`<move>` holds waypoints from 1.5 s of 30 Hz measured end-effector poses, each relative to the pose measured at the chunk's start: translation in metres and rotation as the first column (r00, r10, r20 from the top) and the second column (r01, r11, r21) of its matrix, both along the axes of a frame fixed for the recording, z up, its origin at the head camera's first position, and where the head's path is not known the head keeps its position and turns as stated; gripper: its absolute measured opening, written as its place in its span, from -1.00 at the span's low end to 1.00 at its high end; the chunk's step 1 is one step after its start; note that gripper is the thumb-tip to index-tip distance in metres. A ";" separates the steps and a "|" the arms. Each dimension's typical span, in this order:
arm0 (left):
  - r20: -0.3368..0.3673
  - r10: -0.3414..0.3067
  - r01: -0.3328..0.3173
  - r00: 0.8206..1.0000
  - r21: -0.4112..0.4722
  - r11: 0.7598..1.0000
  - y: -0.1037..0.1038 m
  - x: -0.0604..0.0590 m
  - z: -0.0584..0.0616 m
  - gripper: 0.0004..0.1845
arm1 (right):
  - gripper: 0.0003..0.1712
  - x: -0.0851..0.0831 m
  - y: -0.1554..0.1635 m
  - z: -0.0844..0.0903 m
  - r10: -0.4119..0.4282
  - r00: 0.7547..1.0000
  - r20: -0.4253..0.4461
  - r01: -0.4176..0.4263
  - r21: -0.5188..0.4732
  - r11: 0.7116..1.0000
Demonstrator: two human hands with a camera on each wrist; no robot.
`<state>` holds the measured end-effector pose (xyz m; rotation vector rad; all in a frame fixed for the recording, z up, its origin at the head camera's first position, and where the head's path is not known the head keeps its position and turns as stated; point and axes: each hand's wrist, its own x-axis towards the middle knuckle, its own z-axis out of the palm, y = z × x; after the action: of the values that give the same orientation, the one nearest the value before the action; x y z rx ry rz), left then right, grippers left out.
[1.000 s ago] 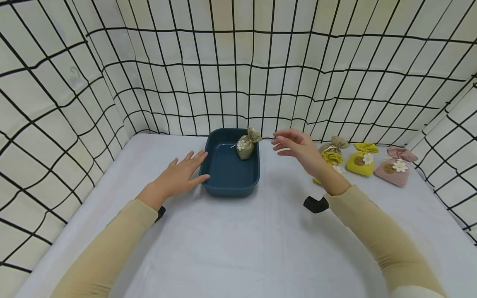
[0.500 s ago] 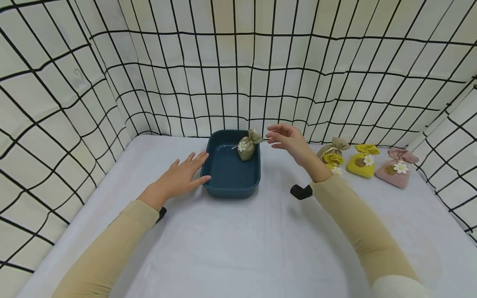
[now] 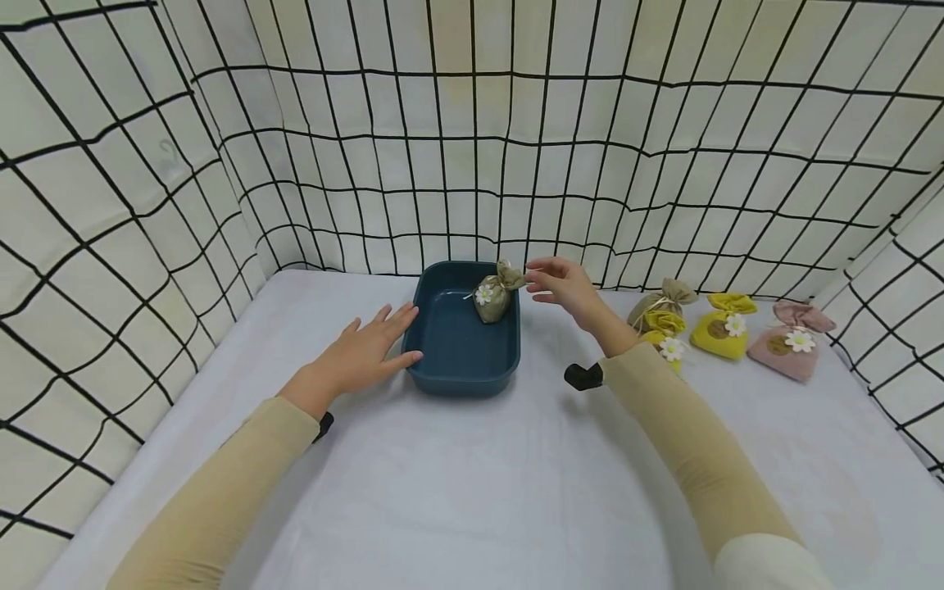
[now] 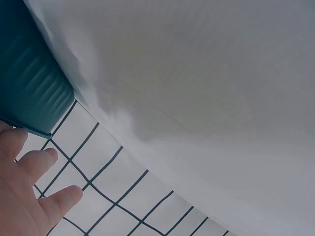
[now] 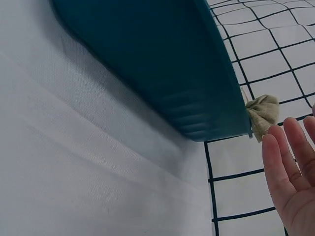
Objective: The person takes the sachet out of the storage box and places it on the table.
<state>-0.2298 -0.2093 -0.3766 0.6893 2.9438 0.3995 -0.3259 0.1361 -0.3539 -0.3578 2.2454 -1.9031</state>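
Observation:
A blue rectangular tub (image 3: 463, 385) stands on the white-covered table. In its back right corner leans a small olive drawstring pouch (image 3: 492, 305) with a white flower, its gathered top poking over the rim. My left hand (image 3: 361, 356) rests with spread fingers at the tub's left rim; the left wrist view shows fingertips (image 4: 19, 133) at that edge. My right hand (image 3: 566, 288) is just right of the pouch's top, fingers loosely extended. In the right wrist view its fingertips (image 5: 269, 140) are close to the pouch's top (image 5: 263, 112); whether they touch it I cannot tell.
To the right lie a beige pouch (image 3: 677, 290), a yellow pouch (image 3: 666, 321) overlapping it, another yellow pouch (image 3: 719, 332) and a pink pouch (image 3: 783, 348). White walls with black grid lines (image 3: 546, 135) enclose the table's back and sides.
My right hand has moved left, from beside the tub to close by the olive pouch's top. The left hand stays at the tub's rim. The head view has shifted slightly.

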 end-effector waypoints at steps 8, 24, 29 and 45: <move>-0.018 -0.007 0.007 1.000 -0.025 1.000 0.003 -0.001 0.003 -0.10 | -0.58 -0.007 -0.003 -0.015 -0.077 0.995 -0.062 0.077 0.002 0.997; 0.005 0.007 -0.006 1.000 -0.029 1.000 -0.002 0.002 0.003 -0.11 | -0.45 -0.019 -0.027 -0.026 -0.104 0.990 -0.097 0.116 0.121 0.986; 0.004 0.004 -0.003 1.000 -0.028 1.000 -0.001 0.002 0.002 -0.10 | -0.54 -0.021 -0.031 -0.027 -0.137 0.982 -0.130 0.155 0.141 0.978; 0.006 0.006 -0.006 1.000 -0.028 1.000 0.002 0.001 0.002 -0.11 | -0.61 -0.015 -0.034 -0.007 -0.002 0.991 -0.136 0.041 0.285 0.958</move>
<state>-0.2290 -0.2073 -0.3745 0.6748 2.9404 0.3588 -0.3414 0.1024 -0.3611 -0.4285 2.5775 -1.5698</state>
